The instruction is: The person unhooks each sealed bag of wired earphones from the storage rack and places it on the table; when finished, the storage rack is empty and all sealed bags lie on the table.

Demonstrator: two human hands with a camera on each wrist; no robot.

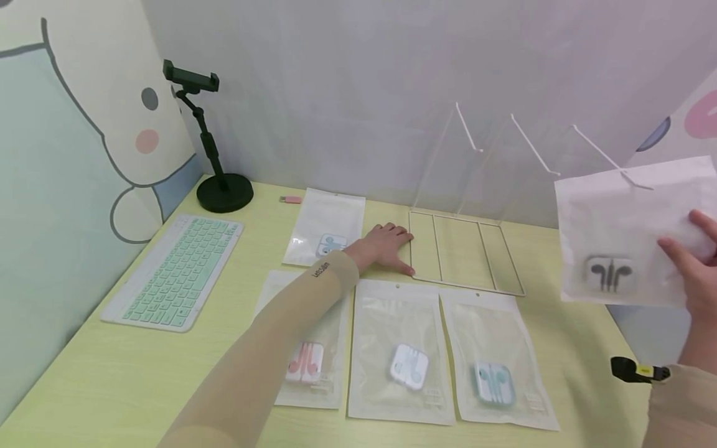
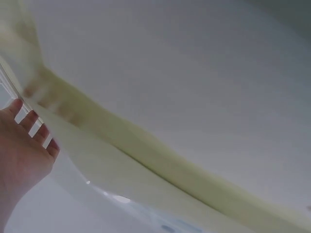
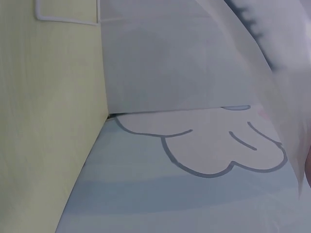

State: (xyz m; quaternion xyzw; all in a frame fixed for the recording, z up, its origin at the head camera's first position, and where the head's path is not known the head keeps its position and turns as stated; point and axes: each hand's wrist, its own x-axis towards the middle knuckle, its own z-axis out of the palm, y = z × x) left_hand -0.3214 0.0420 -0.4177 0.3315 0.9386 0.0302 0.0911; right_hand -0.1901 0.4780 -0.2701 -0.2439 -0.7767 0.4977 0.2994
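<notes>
My right hand (image 1: 697,267) grips the right part of a white packet (image 1: 594,218) with dark earphones in a case showing through. The packet is raised at the rightmost hook (image 1: 596,147) of a white wire rack (image 1: 470,287); the hook's tip shows in front of the packet's top. I cannot tell whether it passes through a hole. Fingers spread, my left hand (image 1: 385,247) rests on the table and touches the rack base's left side. The left wrist view shows those fingers (image 2: 41,133) loosely bent; in the right wrist view the packet (image 3: 291,82) hides most of the hand.
Similar packets lie flat: one with pink earphones (image 1: 305,363), one with pale earphones (image 1: 409,367), one with teal earphones (image 1: 494,384), and another packet (image 1: 327,218) behind the left forearm. Leftward are a keyboard (image 1: 179,267), a black phone stand (image 1: 224,191) and a pink USB stick (image 1: 290,200).
</notes>
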